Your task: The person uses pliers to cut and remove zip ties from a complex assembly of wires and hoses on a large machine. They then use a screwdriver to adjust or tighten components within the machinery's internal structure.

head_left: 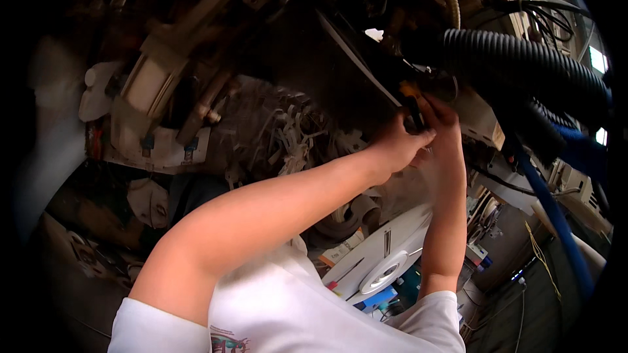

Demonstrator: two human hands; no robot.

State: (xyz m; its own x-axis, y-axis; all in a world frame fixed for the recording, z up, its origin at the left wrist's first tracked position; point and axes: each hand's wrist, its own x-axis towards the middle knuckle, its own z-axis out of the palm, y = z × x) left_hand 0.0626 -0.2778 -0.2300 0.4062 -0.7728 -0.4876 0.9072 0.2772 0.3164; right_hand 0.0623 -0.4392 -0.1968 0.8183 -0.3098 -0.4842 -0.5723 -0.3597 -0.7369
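Note:
Both bare arms reach up to the machine, and my hands meet right of centre. My left hand is closed, thumb and fingers curled around a small dark part beside the lower end of a long pale edge. Against it, my right hand is closed too, its fingers bent around a small black and yellow thing. Its yellow end points up into the dark machinery. Shadow and the fingers hide its exact kind. A dark panel slopes down to my hands from the upper left.
A black corrugated hose crosses at the right, above a blue strap or hose. Pale shredded strips lie tangled below the machine. Behind my arms, a white oval panel carries a screwdriver. A metal cylinder stands at the left.

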